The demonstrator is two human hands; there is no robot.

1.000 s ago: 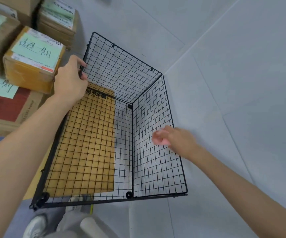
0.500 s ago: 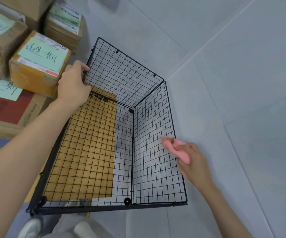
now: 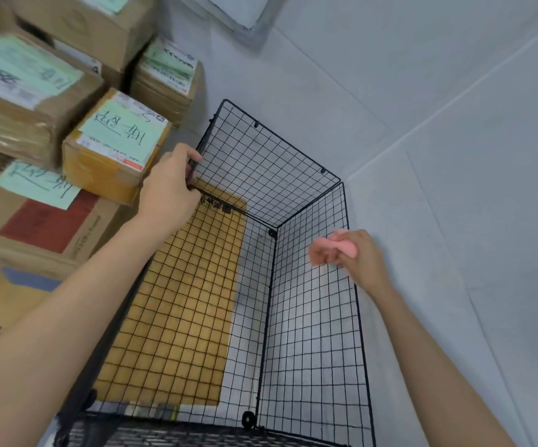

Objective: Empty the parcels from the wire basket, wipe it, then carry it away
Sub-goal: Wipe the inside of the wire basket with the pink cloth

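Found basket [image 3: 261, 162] on floor [image 3: 454, 221], emptied, sitting partly over a brown cardboard sheet [image 3: 180, 301]. Saw parcels [image 3: 116, 143] stacked just left of it.

Had left grip [image 3: 167, 185] clamped on the top wire at the far-left corner, steadying. Had right grip [image 3: 358, 256] closed round a pink cloth [image 3: 341, 246] at the top edge of the right wall. Blurred there; contact with the wire not confirmed. Judged as mid-wipe, carry not yet done.

Risks from here:
- Could snag cloth on wire ends or corner clips, by dragging across the grid rather than along it.
- Could flex or unclip the right wall, by pressing hard on thin mesh with only one corner held.
- Could slide basket on smooth tile, with left grip slackened.
- Could knock the parcels with the left arm, given how near.
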